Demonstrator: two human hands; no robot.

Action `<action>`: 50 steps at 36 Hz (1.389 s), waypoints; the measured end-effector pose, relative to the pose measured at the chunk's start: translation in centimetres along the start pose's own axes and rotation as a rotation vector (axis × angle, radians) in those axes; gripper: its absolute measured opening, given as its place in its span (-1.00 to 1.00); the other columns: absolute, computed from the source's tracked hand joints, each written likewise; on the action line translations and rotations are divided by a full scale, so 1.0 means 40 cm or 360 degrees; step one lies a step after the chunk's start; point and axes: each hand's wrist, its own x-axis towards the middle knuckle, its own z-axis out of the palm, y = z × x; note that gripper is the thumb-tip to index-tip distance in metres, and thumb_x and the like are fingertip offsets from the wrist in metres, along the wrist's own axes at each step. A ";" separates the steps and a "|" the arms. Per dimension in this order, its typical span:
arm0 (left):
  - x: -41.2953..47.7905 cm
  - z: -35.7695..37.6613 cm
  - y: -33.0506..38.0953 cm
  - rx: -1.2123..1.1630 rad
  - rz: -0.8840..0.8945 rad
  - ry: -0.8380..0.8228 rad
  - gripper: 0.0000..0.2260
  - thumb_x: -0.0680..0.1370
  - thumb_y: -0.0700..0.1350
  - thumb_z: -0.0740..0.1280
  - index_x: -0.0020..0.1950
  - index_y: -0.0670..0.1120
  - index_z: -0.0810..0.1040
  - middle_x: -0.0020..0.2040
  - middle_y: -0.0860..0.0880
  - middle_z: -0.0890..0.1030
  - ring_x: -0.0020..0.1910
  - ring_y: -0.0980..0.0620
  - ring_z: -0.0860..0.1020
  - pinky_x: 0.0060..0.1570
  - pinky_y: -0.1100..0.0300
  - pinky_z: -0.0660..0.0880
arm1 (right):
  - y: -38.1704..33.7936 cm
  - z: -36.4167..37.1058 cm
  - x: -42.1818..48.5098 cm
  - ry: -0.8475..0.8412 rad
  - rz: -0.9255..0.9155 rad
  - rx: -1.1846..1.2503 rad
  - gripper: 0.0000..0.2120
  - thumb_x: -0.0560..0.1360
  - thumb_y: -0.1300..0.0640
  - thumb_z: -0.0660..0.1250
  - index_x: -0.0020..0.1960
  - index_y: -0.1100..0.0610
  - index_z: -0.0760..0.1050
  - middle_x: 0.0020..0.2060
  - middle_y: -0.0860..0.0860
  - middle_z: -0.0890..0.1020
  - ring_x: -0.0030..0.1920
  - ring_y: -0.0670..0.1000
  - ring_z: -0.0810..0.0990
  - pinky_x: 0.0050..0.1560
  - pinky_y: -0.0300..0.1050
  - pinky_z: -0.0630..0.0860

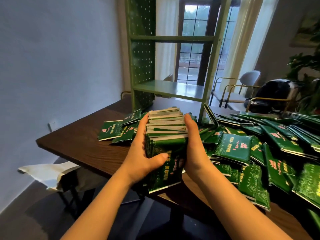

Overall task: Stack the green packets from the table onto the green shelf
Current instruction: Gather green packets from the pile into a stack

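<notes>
Both left hand (143, 153) and right hand (194, 148) clasp a glossy green packet bundle (166, 130). Next, lift it level onto the green metal shelf (173, 89).

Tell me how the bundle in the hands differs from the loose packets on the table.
The bundle is squeezed tight, edges up, showing pale strips; the loose packets lie scattered and overlapping, printed faces showing. The bundle is held between the left hand and right hand; the loose packets rest on the table, untouched. Both are green packets with the same print.
</notes>
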 end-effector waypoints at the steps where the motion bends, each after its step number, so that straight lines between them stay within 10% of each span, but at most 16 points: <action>1: 0.007 -0.004 -0.004 0.0028 0.0005 -0.0041 -0.07 0.26 -0.02 0.41 0.55 -0.14 0.05 0.36 0.03 0.46 0.37 0.13 0.44 0.27 0.29 0.40 | 0.001 0.003 0.006 0.0049 -0.0022 0.0004 -0.37 0.39 -0.27 0.17 0.28 0.15 0.47 0.13 0.12 0.63 0.15 0.07 0.61 0.17 -0.04 0.51; 8: 0.003 -0.011 -0.048 0.0023 -0.0098 -0.0114 -0.04 0.27 0.01 0.46 0.54 -0.01 -0.01 0.42 0.04 0.38 0.38 0.24 0.39 0.25 0.42 0.34 | 0.021 0.000 0.018 0.0141 0.0032 -0.0031 -0.23 0.25 -0.31 0.28 0.31 0.14 0.46 0.17 0.13 0.61 0.19 0.11 0.58 0.27 0.06 0.46; 14: -0.025 0.007 -0.072 -0.0161 -0.0134 0.0046 0.03 0.19 0.03 0.55 0.53 -0.13 0.08 0.26 0.15 0.57 0.30 0.16 0.51 0.27 0.23 0.46 | 0.021 -0.018 0.035 0.0036 0.0092 0.0087 -0.73 0.54 -0.11 0.14 0.01 0.01 0.54 -0.17 -0.09 0.70 -0.13 -0.12 0.67 -0.11 -0.22 0.52; 18: -0.037 0.025 -0.066 -0.0201 -0.0153 0.0091 0.11 0.14 0.12 0.63 0.51 -0.03 0.06 0.28 0.17 0.54 0.31 0.18 0.49 0.20 0.34 0.44 | 0.014 -0.002 0.034 0.0111 0.0106 0.0126 -0.53 0.28 -0.27 0.16 0.06 -0.04 0.50 0.07 0.01 0.62 0.08 -0.01 0.60 0.06 -0.11 0.48; 22: -0.040 0.036 -0.070 -0.0206 -0.0097 0.0118 -0.05 0.21 -0.04 0.49 0.50 0.06 0.05 0.28 0.20 0.54 0.30 0.22 0.49 0.19 0.36 0.44 | 0.027 0.015 0.037 0.0228 0.0134 0.0186 -0.50 0.55 -0.22 0.02 0.29 0.06 0.45 0.16 0.10 0.60 0.19 0.09 0.57 0.27 0.04 0.44; 29: -0.011 -0.023 -0.069 -0.0046 0.0007 0.0116 -0.09 0.28 -0.02 0.44 0.53 -0.18 0.10 0.31 -0.05 0.55 0.33 -0.02 0.50 0.34 0.00 0.43 | 0.043 0.046 0.026 0.0254 0.0049 0.0125 -0.49 0.62 -0.18 -0.08 0.00 0.13 0.52 -0.23 0.02 0.65 -0.19 -0.04 0.62 -0.20 -0.27 0.56; 37: 0.034 -0.052 -0.039 0.0371 0.0245 -0.0193 -0.27 0.34 0.04 0.37 0.46 -0.14 0.25 0.27 0.08 0.56 0.28 0.02 0.53 0.29 0.10 0.44 | 0.054 0.076 0.008 0.0618 -0.0050 -0.0077 0.11 0.10 -0.70 0.03 0.44 -0.04 0.32 0.39 -0.04 0.42 0.43 -0.01 0.33 0.45 0.15 0.20; 42: 0.070 -0.066 -0.058 0.0621 0.0246 -0.0353 -0.12 0.33 0.13 0.41 0.54 -0.16 0.14 0.35 -0.09 0.50 0.36 -0.07 0.46 0.35 -0.14 0.39 | 0.045 0.065 -0.006 0.0700 -0.0189 -0.0189 -0.13 0.27 -0.59 -0.01 0.24 0.05 0.46 0.16 0.04 0.58 0.23 0.06 0.51 0.32 0.16 0.36; 46: 0.059 -0.059 -0.070 0.0398 0.0119 -0.0380 -0.22 0.32 0.05 0.41 0.44 0.14 0.07 0.27 0.39 0.49 0.32 0.33 0.42 0.30 0.41 0.32 | 0.062 0.061 -0.007 0.0740 -0.0284 -0.0246 -0.19 0.32 -0.51 -0.02 0.31 0.02 0.41 0.16 -0.02 0.57 0.25 0.00 0.48 0.33 0.14 0.34; 50: 0.030 -0.056 -0.081 0.0055 -0.0060 -0.0346 0.02 0.27 0.05 0.53 0.53 -0.17 0.00 0.27 0.27 0.55 0.30 0.30 0.46 0.22 0.44 0.36 | 0.078 0.069 0.005 0.0721 -0.0257 -0.0198 -0.07 0.25 -0.61 0.02 0.39 -0.01 0.36 0.28 -0.01 0.52 0.34 0.03 0.41 0.37 0.18 0.29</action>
